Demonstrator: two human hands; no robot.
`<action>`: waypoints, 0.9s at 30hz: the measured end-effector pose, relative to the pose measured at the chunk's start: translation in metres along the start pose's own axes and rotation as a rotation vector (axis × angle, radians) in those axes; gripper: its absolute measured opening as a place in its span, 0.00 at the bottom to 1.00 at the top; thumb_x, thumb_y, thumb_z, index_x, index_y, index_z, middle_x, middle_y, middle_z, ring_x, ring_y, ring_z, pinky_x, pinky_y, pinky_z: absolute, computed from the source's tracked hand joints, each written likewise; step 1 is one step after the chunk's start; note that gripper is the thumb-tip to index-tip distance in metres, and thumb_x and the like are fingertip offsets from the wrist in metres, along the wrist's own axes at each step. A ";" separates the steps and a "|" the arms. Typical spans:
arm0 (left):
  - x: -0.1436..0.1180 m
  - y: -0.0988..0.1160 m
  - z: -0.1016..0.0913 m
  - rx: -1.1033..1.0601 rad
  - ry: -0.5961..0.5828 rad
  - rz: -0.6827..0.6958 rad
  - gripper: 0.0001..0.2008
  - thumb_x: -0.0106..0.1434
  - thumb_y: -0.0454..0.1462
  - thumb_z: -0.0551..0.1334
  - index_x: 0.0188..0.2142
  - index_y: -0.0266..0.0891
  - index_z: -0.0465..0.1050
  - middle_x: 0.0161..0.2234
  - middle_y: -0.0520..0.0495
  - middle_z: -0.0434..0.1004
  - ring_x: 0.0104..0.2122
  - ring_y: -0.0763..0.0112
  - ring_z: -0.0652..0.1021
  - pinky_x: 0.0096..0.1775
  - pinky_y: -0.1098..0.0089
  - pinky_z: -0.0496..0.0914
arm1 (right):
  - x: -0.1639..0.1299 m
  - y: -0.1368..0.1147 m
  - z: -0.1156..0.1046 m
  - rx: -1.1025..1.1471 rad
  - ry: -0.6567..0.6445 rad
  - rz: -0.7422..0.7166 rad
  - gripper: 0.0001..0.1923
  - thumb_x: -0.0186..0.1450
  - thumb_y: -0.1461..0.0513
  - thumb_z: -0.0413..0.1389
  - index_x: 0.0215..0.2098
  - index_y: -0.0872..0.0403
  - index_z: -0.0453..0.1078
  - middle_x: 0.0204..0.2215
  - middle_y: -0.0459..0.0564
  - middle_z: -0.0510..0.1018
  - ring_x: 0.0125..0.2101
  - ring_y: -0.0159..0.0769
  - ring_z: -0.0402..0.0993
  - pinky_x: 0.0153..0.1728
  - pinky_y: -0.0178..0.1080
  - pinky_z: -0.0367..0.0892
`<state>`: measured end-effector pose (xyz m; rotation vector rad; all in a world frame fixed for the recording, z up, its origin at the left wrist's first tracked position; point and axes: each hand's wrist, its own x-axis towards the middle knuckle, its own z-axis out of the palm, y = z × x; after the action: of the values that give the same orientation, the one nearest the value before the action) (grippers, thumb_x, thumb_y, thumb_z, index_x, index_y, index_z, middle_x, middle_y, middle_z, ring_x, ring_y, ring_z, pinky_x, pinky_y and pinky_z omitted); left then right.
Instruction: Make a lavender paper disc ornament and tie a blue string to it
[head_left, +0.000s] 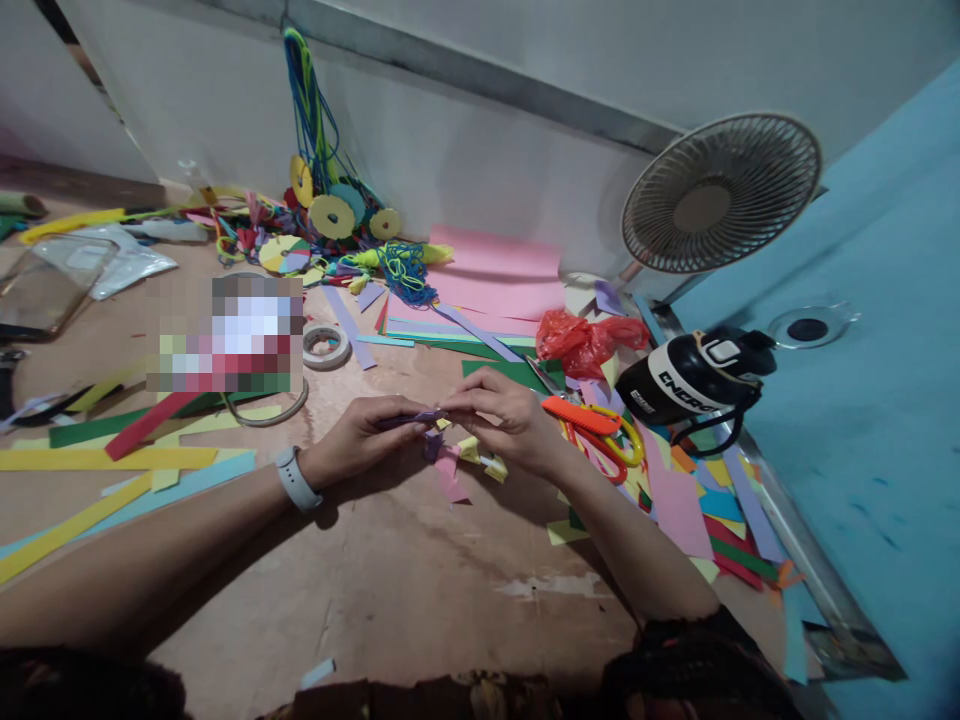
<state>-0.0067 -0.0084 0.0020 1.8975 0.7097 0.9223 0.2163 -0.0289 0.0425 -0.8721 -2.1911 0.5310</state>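
While both hands meet at centre of tabletop [420,560], thin purple paper strip [409,419] lies between them, long axis left-right; left hand [360,440] and right hand [506,425] pinch its ends, probably folding.

Both forearms are bare from the lower edge of the view up to the hands, with no sleeves showing. Just behind the left hand [358,438], a smooth white wristband [297,479] of rubbery look circles the wrist. The right hand [510,425] and its wrist carry nothing. Dark patterned fabric of clothing [697,665] lies close to the right elbow.
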 end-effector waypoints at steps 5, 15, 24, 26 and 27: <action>0.000 -0.002 0.000 0.015 -0.008 0.011 0.09 0.63 0.36 0.63 0.41 0.35 0.79 0.36 0.43 0.83 0.34 0.67 0.81 0.37 0.73 0.75 | 0.000 -0.001 0.000 -0.002 -0.007 0.006 0.11 0.66 0.65 0.55 0.45 0.52 0.75 0.36 0.51 0.74 0.38 0.34 0.73 0.38 0.36 0.71; -0.001 -0.001 0.000 0.049 -0.053 0.025 0.09 0.63 0.34 0.62 0.42 0.35 0.79 0.36 0.44 0.82 0.34 0.69 0.80 0.36 0.74 0.73 | -0.003 0.003 0.006 -0.021 0.004 -0.017 0.11 0.67 0.64 0.54 0.46 0.52 0.75 0.34 0.51 0.74 0.35 0.33 0.72 0.35 0.35 0.70; 0.000 0.006 0.001 -0.136 -0.154 -0.327 0.14 0.63 0.43 0.61 0.39 0.34 0.77 0.26 0.48 0.79 0.22 0.73 0.75 0.22 0.77 0.67 | 0.001 -0.002 0.007 0.005 0.029 0.119 0.07 0.65 0.64 0.57 0.39 0.55 0.76 0.31 0.50 0.79 0.33 0.32 0.74 0.35 0.34 0.68; 0.000 0.008 0.001 -0.213 -0.200 -0.413 0.16 0.63 0.45 0.61 0.38 0.33 0.77 0.23 0.49 0.78 0.19 0.75 0.73 0.20 0.78 0.65 | 0.002 -0.003 0.005 0.016 -0.020 0.145 0.05 0.65 0.65 0.57 0.37 0.56 0.76 0.31 0.50 0.80 0.32 0.31 0.75 0.35 0.33 0.67; 0.000 0.009 0.002 -0.245 -0.221 -0.436 0.16 0.63 0.45 0.61 0.38 0.33 0.77 0.22 0.50 0.77 0.18 0.76 0.73 0.19 0.78 0.64 | 0.002 -0.003 0.006 0.027 -0.036 0.145 0.05 0.65 0.66 0.57 0.36 0.56 0.76 0.31 0.50 0.80 0.32 0.31 0.75 0.34 0.33 0.67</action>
<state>-0.0042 -0.0130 0.0098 1.5155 0.7944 0.4897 0.2099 -0.0297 0.0413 -1.0194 -2.1589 0.6495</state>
